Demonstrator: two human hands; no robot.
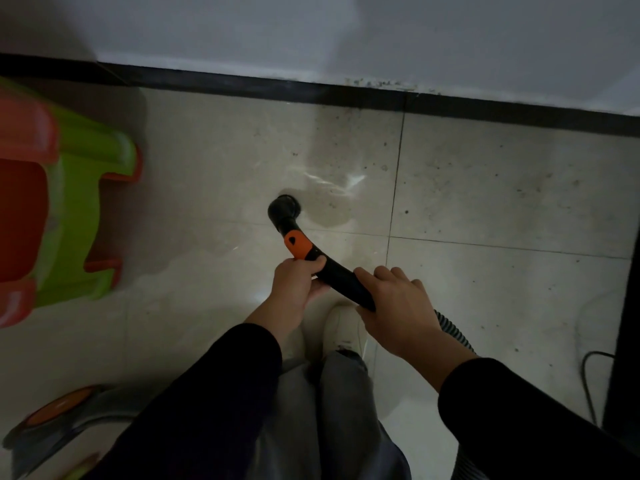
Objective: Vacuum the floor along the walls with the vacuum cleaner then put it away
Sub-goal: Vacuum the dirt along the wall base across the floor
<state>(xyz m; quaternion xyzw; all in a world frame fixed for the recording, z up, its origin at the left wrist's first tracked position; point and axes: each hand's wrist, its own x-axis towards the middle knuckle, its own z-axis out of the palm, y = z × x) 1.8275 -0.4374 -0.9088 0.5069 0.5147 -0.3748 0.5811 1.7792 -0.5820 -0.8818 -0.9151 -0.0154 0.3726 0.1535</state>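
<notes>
The left hand [298, 282] is gripping the vacuum wand [337, 277] just behind its orange collar [297, 244]. The right hand [398, 306] is clasping the rear end, beside the ribbed hose [453, 329]. The wand is running from the right hand forward and leftward, with its nozzle [285, 209] pointing down at the tiled floor [485, 188], short of the dark skirting [346, 95]. A green-and-orange stool [79, 202] is standing well left of the hands. The grey-orange shape [59, 420] behind the left sleeve is possibly the vacuum's body.
</notes>
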